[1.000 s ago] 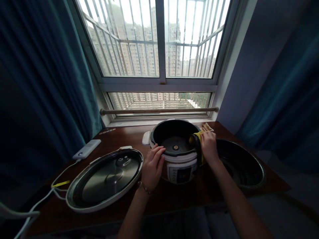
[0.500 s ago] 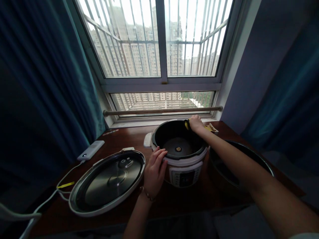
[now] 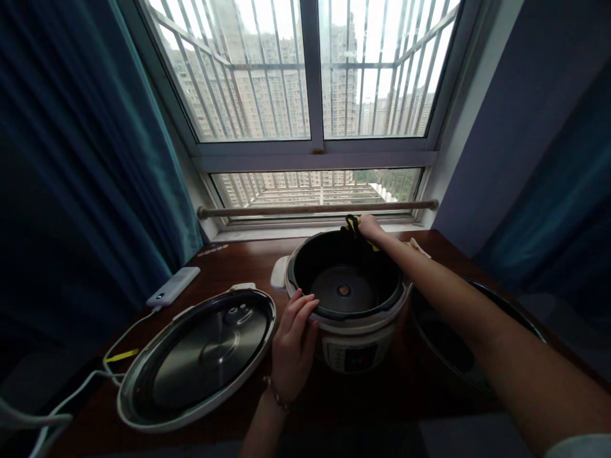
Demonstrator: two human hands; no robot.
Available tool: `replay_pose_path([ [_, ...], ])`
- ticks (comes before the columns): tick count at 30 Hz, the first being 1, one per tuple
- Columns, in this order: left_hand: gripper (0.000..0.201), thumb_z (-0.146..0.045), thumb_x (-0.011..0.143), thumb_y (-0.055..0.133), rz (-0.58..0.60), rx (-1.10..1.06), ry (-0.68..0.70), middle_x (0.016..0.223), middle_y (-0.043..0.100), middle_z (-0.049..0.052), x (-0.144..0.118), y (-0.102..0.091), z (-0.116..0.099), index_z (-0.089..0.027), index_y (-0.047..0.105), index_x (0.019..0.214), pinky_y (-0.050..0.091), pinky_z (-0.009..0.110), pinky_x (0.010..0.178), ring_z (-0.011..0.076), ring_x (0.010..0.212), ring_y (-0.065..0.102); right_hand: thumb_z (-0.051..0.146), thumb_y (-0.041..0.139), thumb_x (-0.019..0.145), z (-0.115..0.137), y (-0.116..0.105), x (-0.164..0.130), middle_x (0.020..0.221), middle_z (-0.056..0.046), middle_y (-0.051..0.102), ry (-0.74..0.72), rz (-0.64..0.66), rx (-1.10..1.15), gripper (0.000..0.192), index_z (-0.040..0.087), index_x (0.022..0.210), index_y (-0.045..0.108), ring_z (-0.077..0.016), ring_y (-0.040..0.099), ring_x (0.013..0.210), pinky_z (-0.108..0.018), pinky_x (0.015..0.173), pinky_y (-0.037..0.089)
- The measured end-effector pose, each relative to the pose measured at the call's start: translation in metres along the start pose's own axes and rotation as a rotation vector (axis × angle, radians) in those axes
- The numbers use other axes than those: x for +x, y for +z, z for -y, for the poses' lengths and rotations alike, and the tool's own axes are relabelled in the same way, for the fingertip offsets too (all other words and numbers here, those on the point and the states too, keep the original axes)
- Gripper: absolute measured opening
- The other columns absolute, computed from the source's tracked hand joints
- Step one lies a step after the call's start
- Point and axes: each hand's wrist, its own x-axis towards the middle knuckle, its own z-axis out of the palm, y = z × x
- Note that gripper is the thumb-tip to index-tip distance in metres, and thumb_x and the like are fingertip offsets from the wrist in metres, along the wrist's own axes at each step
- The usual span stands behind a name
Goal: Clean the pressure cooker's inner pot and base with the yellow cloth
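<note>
A white electric pressure cooker (image 3: 334,346) stands uncovered, its dark inside showing a small round disc at the centre of the bottom. My left hand (image 3: 293,343) grips its front left rim, fingers laid over the edge. At the far rim, my right hand (image 3: 370,227) is closed around a black and yellow cloth (image 3: 352,224), pressed against the edge. Part of the cloth hangs inside the wall. To the left, the cooker's lid (image 3: 205,356) lies with its metal underside up. A dark inner pot (image 3: 442,334) sits on the right, partly hidden by my right forearm.
A white power bank (image 3: 172,287) with a white cable lies at the left of the brown table (image 3: 248,254). Beside the cable is a yellow strip (image 3: 122,355). Behind the table runs a window rail (image 3: 315,209). A small pale item (image 3: 420,248) lies past my right forearm.
My right hand has slid the cloth leftward along the far rim, and more of the cloth shows. My left hand stays on the front left rim. The view has shifted slightly.
</note>
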Motion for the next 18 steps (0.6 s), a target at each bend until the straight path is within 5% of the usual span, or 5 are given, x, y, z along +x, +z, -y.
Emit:
replay_pose_path([
  [8,0.032,-0.018,0.088,0.042,-0.018,0.008,0.025,0.126,0.048,0.008,0.0,0.0,-0.001,-0.022,0.046,0.119,0.033,0.045,0.105,0.0222,0.129,0.034,0.015,0.041,0.085,-0.012,-0.012,-0.03,0.102,-0.02,0.065,0.14,-0.055,0.056,0.031,0.003,0.101,0.065,-0.0234,0.06,0.094,-0.023,0.07,0.039],
  [18,0.03,-0.019,0.089,0.042,-0.025,-0.009,0.022,0.125,0.05,0.007,0.0,-0.002,-0.006,-0.021,0.048,0.117,0.032,0.043,0.106,0.0205,0.128,0.034,0.019,0.031,0.09,-0.026,-0.026,-0.096,0.097,-0.018,0.063,0.098,-0.206,0.067,0.035,0.005,0.094,0.064,-0.0221,0.057,0.09,-0.026,0.074,0.036],
])
